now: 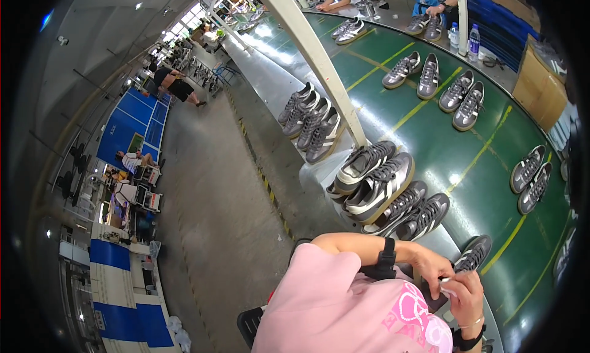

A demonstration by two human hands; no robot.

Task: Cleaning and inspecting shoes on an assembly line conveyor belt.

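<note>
My left hand and my right hand meet at the lower right, above my pink shirt. Both pinch a small white piece, perhaps cloth or paper; I cannot tell which. A black watch sits on my left wrist, and a bracelet and a black band on my right. A grey sneaker with white stripes lies on the green conveyor belt just beyond my fingers, touching neither hand as far as I can see. Something dark lies under my hands, mostly hidden.
Several pairs of grey striped sneakers lie along the belt, which has yellow lines. A slanted white post crosses it. Two water bottles and a cardboard box stand far right. Other people work at the far end and left, beyond a concrete floor.
</note>
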